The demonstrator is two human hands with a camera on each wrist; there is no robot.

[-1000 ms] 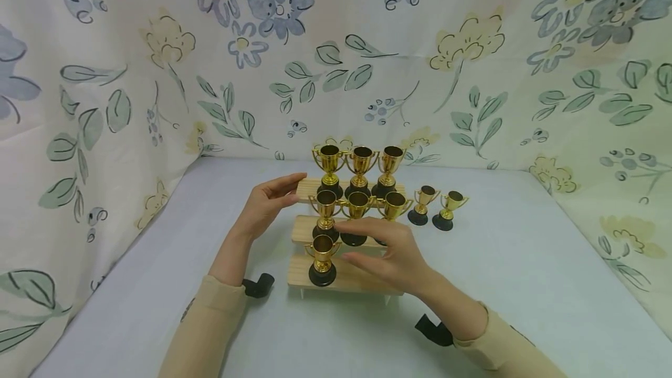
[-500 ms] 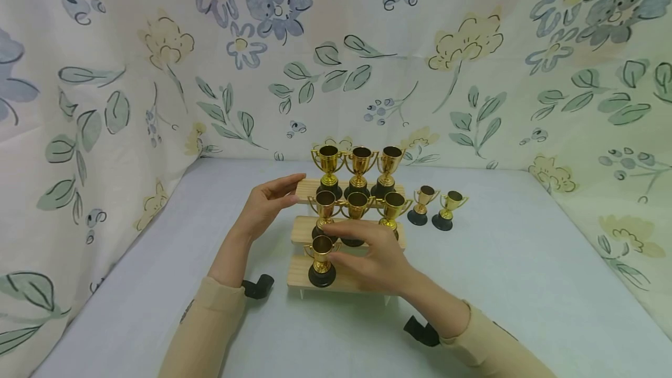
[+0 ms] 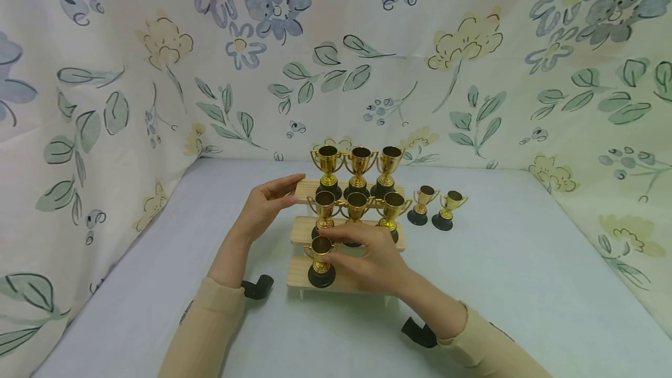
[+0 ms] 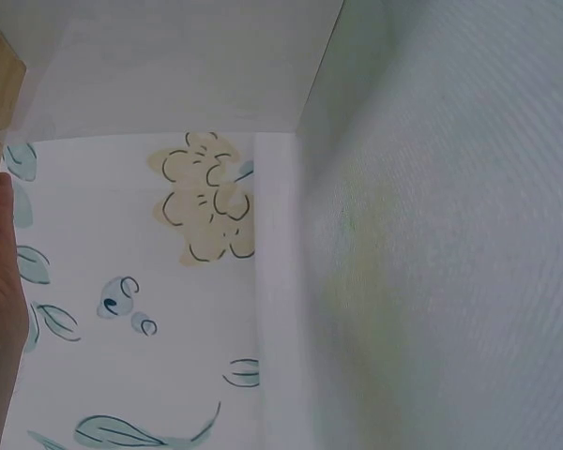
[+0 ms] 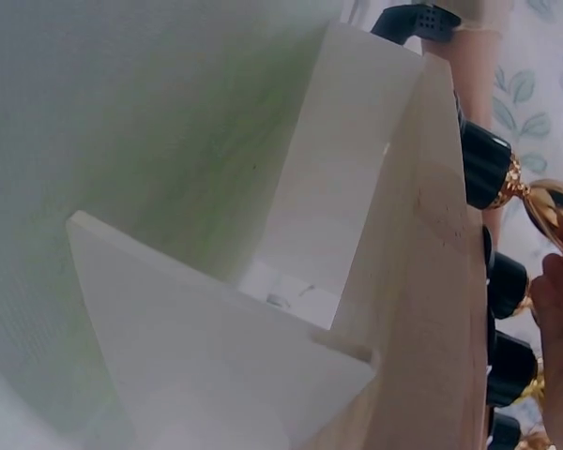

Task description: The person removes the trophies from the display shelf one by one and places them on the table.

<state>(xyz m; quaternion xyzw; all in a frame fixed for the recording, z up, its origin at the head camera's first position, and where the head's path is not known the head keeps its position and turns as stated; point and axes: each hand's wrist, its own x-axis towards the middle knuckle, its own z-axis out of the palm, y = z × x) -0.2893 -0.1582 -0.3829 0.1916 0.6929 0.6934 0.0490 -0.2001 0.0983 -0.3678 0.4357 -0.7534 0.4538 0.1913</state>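
Note:
A small gold trophy cup (image 3: 321, 276) with a black base stands upright at the left of the bottom shelf of a three-tier wooden stand (image 3: 299, 270). My right hand (image 3: 375, 258) pinches its cup, thumb in front and forefinger behind. Seen in the right wrist view, the same trophy's base (image 5: 488, 164) rests on the shelf beside my fingers (image 5: 558, 309). My left hand (image 3: 266, 206) holds the left end of the top shelf between thumb and fingers. A fingertip (image 4: 2, 192) meets the wood in the left wrist view.
Three trophies (image 3: 360, 162) line the top shelf and three more (image 3: 356, 206) the middle one, partly behind my right hand. Two trophies (image 3: 420, 214) stand on the white table (image 3: 525, 261) right of the stand. Floral cloth (image 3: 336, 74) hangs behind and at the sides.
My right hand has moved left along the bottom shelf to the trophy there, and its thumb and forefinger have closed in on the cup. The left hand stays at the shelf end.

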